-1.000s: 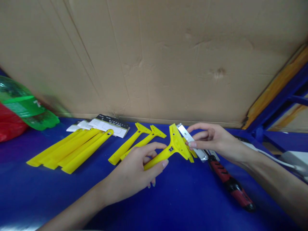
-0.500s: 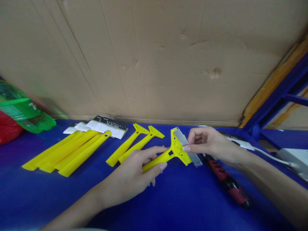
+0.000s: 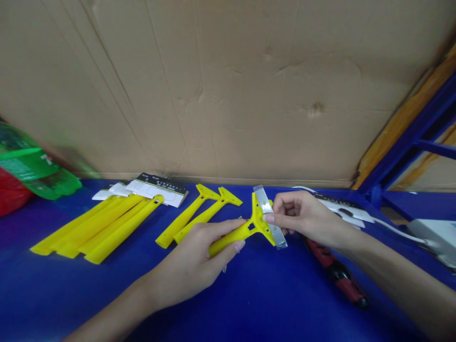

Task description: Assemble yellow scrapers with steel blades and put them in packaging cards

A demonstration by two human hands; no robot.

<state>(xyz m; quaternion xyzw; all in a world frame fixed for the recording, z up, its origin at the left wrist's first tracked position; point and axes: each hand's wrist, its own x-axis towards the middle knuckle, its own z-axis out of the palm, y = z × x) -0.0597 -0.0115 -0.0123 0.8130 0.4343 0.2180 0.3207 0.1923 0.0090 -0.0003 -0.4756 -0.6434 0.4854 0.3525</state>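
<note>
Head view: the right hand's grip pinches the blade along the scraper head, crosswise to the handle in the left hand's grip.

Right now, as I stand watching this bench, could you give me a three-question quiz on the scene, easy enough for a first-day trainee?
1. Multiple choice: what does the left hand grip?
A) a plastic bottle
B) the handle of a yellow tool
C) a paper label

2. True or false: the right hand is holding the red-and-black tool.

3. Count: how many T-headed tools lie between the printed cards and the left hand?

Key:
1: B.
2: False; it holds a metal strip, while the red-and-black tool lies on the blue table.
3: Two.
</note>
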